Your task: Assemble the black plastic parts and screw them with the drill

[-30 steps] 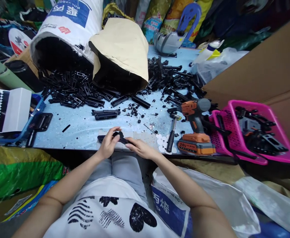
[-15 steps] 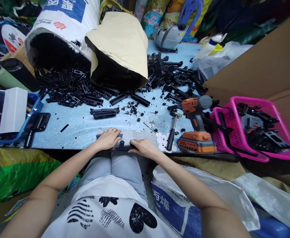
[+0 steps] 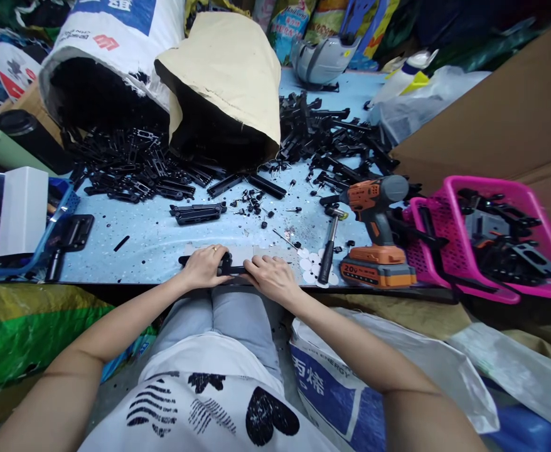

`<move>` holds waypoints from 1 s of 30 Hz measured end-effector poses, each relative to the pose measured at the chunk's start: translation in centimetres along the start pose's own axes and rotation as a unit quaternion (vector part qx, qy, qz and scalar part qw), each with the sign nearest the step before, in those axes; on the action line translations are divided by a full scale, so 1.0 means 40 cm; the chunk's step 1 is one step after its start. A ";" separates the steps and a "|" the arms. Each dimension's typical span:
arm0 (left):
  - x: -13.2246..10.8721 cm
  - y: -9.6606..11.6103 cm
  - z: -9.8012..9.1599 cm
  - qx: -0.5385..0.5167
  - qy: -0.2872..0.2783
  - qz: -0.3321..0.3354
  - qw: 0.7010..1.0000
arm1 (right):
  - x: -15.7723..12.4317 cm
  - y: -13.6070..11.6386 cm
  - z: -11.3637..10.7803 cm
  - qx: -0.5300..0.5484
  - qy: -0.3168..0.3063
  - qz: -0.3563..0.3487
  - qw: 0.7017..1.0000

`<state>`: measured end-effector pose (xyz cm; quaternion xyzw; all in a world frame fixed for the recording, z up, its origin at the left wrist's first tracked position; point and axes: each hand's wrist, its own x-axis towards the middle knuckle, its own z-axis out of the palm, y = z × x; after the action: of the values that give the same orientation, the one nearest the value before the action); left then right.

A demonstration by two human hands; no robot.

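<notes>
At the front edge of the bench, my left hand (image 3: pixel 204 266) is closed around a black plastic part, whose end sticks out left of the fingers. My right hand (image 3: pixel 273 276) grips the right end of a black bar (image 3: pixel 238 271) that runs across to the left hand. The two black pieces meet between my hands; whether they are joined I cannot tell. Beneath them lies a pale grey plate (image 3: pixel 243 252). Farther back rests a pair of long black parts (image 3: pixel 199 213), and small black-headed pins (image 3: pixel 251 202) lie scattered beyond my right hand.
A hammer (image 3: pixel 331 245) and an orange cordless drill (image 3: pixel 375 232) stand right of my hands, beside a pink basket (image 3: pixel 506 181) of black parts. Heaps of black parts (image 3: pixel 129 163) spill near a white sack (image 3: pixel 82 47) and a tan paper sack (image 3: pixel 223 63). A blue tray (image 3: pixel 68 204) sits left.
The black part under my left hand and the bar in my right hand have come together. My right hand has turned, its fingers now over the bar's end.
</notes>
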<state>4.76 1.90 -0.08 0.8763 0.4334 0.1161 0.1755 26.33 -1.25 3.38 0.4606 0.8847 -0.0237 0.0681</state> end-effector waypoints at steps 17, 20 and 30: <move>0.252 0.057 0.020 -0.009 -0.033 -0.013 0.999 | -0.019 0.103 0.109 0.078 0.086 -0.015 0.993; 0.381 0.092 0.048 -0.016 -0.048 -0.040 0.998 | 0.003 0.165 0.108 0.123 0.141 0.062 0.980; 0.136 -0.033 -0.078 -0.374 0.164 -0.202 0.890 | 0.243 0.312 0.088 0.153 0.129 0.228 0.953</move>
<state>5.96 7.64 2.50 0.6077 0.5483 0.3739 0.4362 31.39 13.45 -1.22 0.6545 0.7429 -0.0829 -0.1137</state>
